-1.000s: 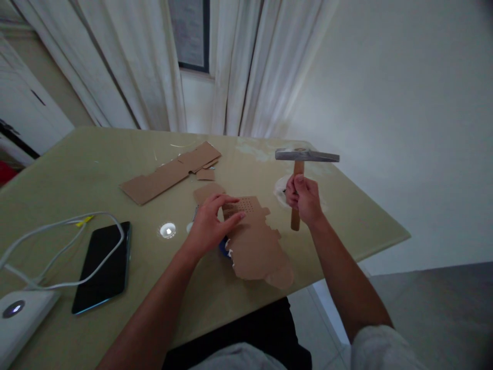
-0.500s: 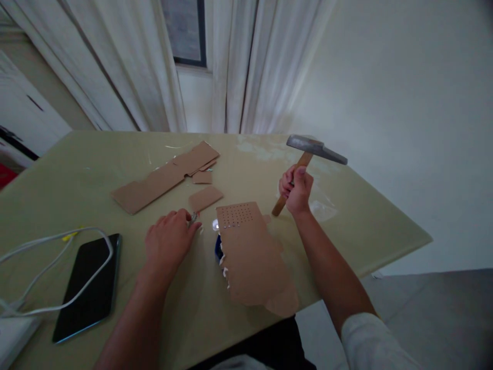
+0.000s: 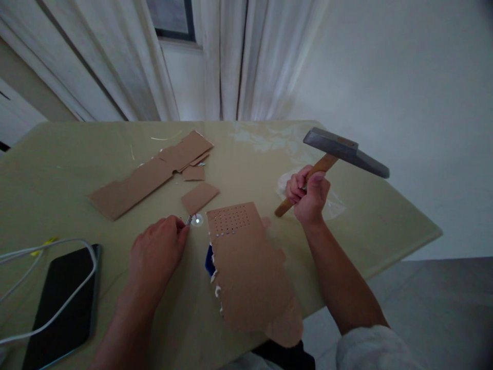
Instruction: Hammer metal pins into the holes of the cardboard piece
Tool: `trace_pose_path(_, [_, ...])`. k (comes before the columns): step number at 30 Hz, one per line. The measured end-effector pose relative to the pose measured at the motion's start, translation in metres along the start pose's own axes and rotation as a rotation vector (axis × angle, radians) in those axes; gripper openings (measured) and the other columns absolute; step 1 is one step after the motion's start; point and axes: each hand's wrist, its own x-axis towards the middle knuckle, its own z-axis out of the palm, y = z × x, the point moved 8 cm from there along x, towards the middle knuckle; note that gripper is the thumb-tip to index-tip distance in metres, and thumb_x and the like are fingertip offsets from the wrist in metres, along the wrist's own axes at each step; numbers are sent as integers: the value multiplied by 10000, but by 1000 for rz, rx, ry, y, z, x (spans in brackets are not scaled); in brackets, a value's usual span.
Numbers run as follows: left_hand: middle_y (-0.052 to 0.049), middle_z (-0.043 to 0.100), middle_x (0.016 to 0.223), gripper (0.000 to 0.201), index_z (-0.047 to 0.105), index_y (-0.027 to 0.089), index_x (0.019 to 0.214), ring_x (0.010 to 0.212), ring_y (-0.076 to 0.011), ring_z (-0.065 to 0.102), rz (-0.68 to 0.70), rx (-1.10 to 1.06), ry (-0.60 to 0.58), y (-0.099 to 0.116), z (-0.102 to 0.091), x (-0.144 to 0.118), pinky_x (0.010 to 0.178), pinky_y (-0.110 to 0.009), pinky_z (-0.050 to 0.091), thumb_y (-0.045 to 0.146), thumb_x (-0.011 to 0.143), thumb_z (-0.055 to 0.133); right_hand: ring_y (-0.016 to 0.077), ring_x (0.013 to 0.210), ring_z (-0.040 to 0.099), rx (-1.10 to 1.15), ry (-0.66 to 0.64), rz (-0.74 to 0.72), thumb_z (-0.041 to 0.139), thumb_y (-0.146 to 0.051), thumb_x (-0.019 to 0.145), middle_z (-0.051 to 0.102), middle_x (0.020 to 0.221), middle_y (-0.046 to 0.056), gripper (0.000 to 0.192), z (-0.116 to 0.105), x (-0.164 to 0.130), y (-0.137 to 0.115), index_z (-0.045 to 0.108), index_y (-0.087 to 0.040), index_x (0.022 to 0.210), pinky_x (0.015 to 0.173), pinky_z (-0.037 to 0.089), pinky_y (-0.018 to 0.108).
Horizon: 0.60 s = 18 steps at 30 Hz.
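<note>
My right hand (image 3: 310,198) is wrapped round the wooden handle of a hammer (image 3: 331,146), its grey metal head raised above the table. My left hand (image 3: 162,246) rests low over the table with thumb and forefinger pinched on thin metal nails (image 3: 188,221); how many cannot be made out. Between my hands lies a brown cardboard piece (image 3: 246,272) with rows of small holes near its far end. A short row of metal dots, like nail heads, lines the near side of the holes. Something dark blue (image 3: 210,261) shows under its left edge.
Beyond my left hand lie a long cardboard strip (image 3: 142,182) and a small cardboard scrap (image 3: 200,197). A dark tablet (image 3: 63,308) with a white cable (image 3: 87,282) across it is at left. Clear plastic (image 3: 335,205) lies behind my right hand. The table's right corner (image 3: 439,234) juts out.
The view has shifted slightly. My right hand has moved right with the hammer, whose head appears larger. My left hand keeps its pinch beside the cardboard's far left corner.
</note>
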Motion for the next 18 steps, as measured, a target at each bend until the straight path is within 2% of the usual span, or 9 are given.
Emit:
trace_pose_path(7, [-169,819,1180,339,732,204,1102,1108,-403,788,2,7,1,6,-2,-5,899,-482,575,386,1110,446,66,389,140,23,7,-18,720,-821,963,232,527,-121,673,0,0,-5,463,-261,691,361,169,221])
trace_pose_path(11, [-201,790,1203,350,708,184,1169,1144,-419,768,15,15,68,9,-7,-7,931,-501,581,394,1109,434,63,382,140,32,4,-14,721,-816,965,233,524,-126,666,-1,0,-4,464,-261,700,362,159,218])
trace_pose_path(18, [-191,799,1268,325,684,192,1241,1145,-408,768,-7,-59,66,6,-6,-5,935,-498,582,372,1102,452,65,385,126,42,8,-10,706,-815,978,232,519,-127,658,-2,0,-3,467,-263,713,358,140,227])
